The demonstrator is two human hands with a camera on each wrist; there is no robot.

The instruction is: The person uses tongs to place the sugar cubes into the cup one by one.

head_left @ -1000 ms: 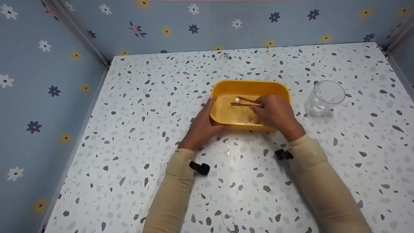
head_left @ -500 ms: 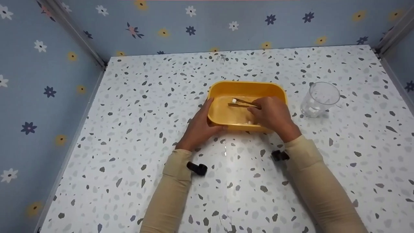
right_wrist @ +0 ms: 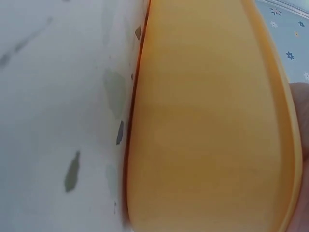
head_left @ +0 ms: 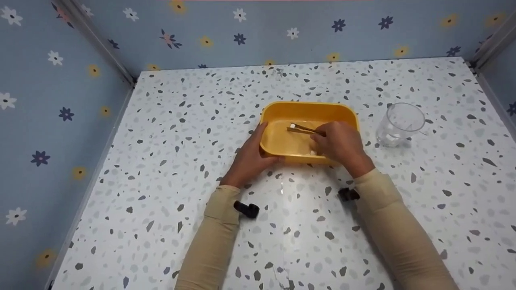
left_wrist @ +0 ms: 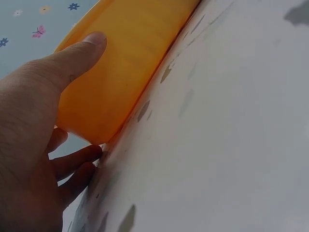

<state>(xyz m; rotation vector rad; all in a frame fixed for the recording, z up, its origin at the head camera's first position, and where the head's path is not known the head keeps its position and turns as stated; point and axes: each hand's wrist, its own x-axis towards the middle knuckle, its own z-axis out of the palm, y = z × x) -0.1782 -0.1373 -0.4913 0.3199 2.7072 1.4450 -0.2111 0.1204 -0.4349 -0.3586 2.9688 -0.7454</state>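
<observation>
A yellow rectangular container [head_left: 309, 105] stands mid-table. My left hand [head_left: 250, 158] grips its near left corner; in the left wrist view the thumb [left_wrist: 84, 53] lies against the outer wall. Reaching over the container, my right hand [head_left: 342, 141] holds brown tweezers [head_left: 307, 130] that point left. A small white cube [head_left: 292, 126] sits at the tweezer tips, inside the container; whether it is off the floor I cannot tell. Small white pieces [head_left: 313, 152] lie by the near inner wall, partly behind the right hand. The right wrist view shows mostly the container's outer wall [right_wrist: 207, 121].
A clear drinking glass [head_left: 401, 125] stands right of the container, with what may be whitish bits near its bottom. The speckled white table [head_left: 193, 121] meets flowered blue panels [head_left: 274, 32] at the back and sides.
The tweezer arms have come closer together around the white cube. My left hand keeps its hold on the container. The head view has shifted slightly.
</observation>
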